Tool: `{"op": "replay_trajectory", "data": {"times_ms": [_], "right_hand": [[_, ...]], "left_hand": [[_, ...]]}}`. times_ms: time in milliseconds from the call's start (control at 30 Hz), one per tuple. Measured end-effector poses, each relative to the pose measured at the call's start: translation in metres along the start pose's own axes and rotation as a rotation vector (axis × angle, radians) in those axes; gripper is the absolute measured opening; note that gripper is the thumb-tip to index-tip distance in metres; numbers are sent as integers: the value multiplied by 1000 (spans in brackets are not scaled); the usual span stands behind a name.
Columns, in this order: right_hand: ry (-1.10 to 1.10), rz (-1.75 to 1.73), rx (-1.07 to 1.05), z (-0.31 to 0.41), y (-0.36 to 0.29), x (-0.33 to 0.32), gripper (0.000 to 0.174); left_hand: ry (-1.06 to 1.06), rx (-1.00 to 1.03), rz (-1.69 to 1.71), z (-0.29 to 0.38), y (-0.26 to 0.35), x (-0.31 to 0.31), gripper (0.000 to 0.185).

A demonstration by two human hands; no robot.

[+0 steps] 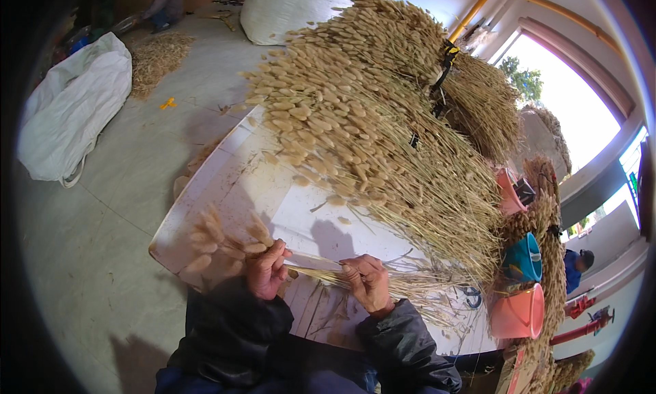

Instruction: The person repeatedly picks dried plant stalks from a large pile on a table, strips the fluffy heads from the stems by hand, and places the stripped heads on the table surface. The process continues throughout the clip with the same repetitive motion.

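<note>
In my left hand (267, 270) is a small bunch of dried bunny-tail grass, gripped just below its fluffy heads (207, 240), which point left over the table corner and look blurred. Its pale stems (315, 273) run across to my right hand (366, 282), where thumb and fingers pinch thin stalks. Loose straw (425, 286) lies beside and beyond the right hand. Past both hands, a large heap of the same grass (348, 132) covers much of the white table (302, 209), heads to the left and stems to the right.
A coral bucket (516, 312), a teal bucket (523, 258) and another pink bucket (508, 191) stand along the right end. Dark blue loops (472, 297) lie near them. White sacks (77, 107) rest on the floor. People are at the far left (166, 7) and right (572, 271).
</note>
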State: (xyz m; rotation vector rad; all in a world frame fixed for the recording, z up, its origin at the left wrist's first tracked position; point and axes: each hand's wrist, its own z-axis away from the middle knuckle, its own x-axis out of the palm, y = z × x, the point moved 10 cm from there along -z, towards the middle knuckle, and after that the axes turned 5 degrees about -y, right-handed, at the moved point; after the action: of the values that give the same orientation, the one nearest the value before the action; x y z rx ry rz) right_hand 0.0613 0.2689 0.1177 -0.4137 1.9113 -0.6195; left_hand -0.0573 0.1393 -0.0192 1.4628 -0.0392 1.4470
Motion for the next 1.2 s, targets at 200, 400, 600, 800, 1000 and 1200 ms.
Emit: {"op": "replay_trajectory", "data": {"times_ms": [200, 400, 600, 800, 1000, 1200], "right_hand": [[254, 1, 226, 19, 52, -28, 3], [210, 627, 305, 21, 63, -72, 17], [-173, 134, 35, -2, 8, 5, 44], [-302, 61, 87, -9, -3, 29, 26], [-135, -118, 101, 1, -2, 14, 10], [-28, -348, 71, 4, -10, 8, 8]], "left_hand": [[46, -53, 131, -2, -8, -10, 20], [59, -64, 183, -4, -9, -11, 19], [71, -87, 10, 4, -7, -6, 24], [27, -95, -33, 11, -2, 7, 20], [-94, -22, -30, 12, 4, 21, 26], [-471, 125, -10, 21, 16, 51, 69]]}}
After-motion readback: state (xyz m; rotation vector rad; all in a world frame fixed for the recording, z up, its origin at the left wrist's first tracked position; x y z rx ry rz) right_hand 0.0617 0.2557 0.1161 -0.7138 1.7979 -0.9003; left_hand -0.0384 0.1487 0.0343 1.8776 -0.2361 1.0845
